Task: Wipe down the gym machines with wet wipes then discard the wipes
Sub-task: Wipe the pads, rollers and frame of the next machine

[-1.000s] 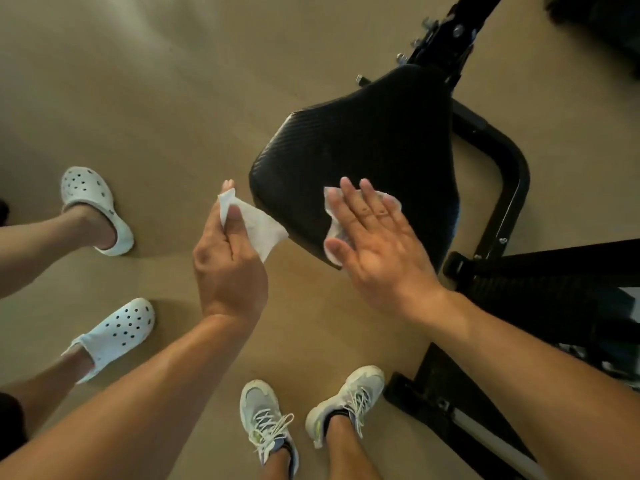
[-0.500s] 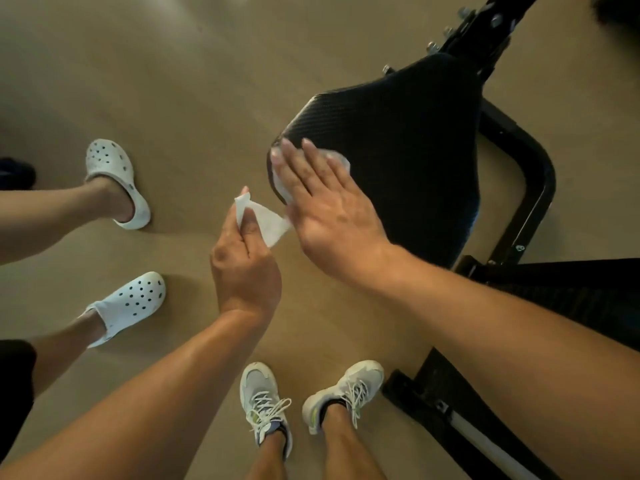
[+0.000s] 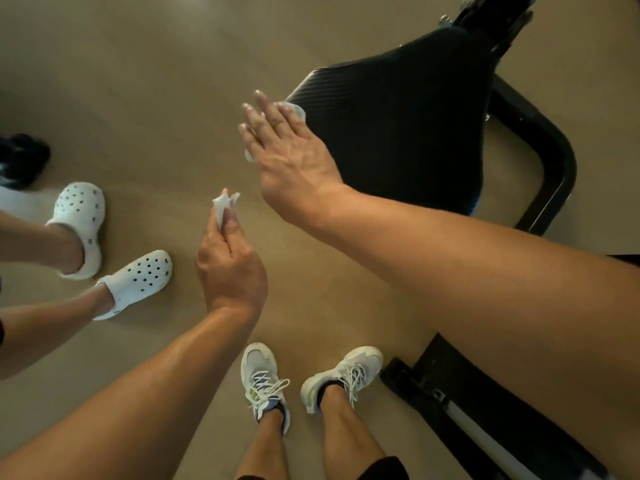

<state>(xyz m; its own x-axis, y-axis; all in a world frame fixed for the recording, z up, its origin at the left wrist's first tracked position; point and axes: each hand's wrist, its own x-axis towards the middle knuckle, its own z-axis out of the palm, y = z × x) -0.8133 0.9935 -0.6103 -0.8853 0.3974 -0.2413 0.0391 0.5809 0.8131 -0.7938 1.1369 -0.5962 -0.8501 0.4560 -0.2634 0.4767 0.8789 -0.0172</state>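
Pinched between thumb and fingertips, a small crumpled wet wipe [image 3: 225,202] sticks up from the left hand [image 3: 230,268], which hangs in the air above the tan floor [image 3: 145,81], clear of the machine. Its other fingers curl in loosely behind the pinch.

Straight, flat fingers of the right hand [image 3: 291,157] press a second wet wipe [image 3: 294,110] against the near left corner of the black textured seat pad [image 3: 398,126]. Only bits of that wipe show: a white edge past the fingers on the pad, and a scrap below the little-finger side of the palm. The fingertips reach out past the pad's edge over the floor. The hand does not curl around the wipe; it holds it down with the open palm.

Behind and to the right of the pad runs the machine's curved black frame tube [image 3: 550,161], and a black base rail [image 3: 460,410] lies on the floor at lower right, just beside the wearer's right sneaker [image 3: 343,375]. The left sneaker [image 3: 263,382] stands next to it, both white with loose laces.

At the left stands another person in white perforated clogs [image 3: 135,278], one foot ahead of the other. A dark blurred object [image 3: 22,157] sits at the far left edge; I cannot tell what it is.
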